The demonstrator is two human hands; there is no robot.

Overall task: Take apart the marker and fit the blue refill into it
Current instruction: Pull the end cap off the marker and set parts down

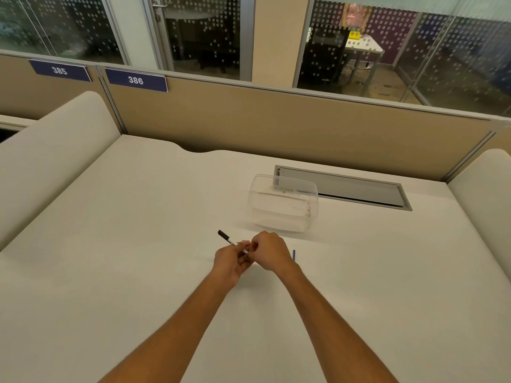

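Marker [231,241] sits pinched between left hand [231,263] and right hand [267,251] above the desk [110,272], apparently both closed on it; blue refill [294,255] lies just right. Best pull straight, twisting gently.

Both forearms are stretched fwd, bare, converging at centre. The left hand [231,262] is curled, palm partly up, fingers pinched shut. The right hand [266,251] is held knuckles-up, fingertips met w/ the left's.
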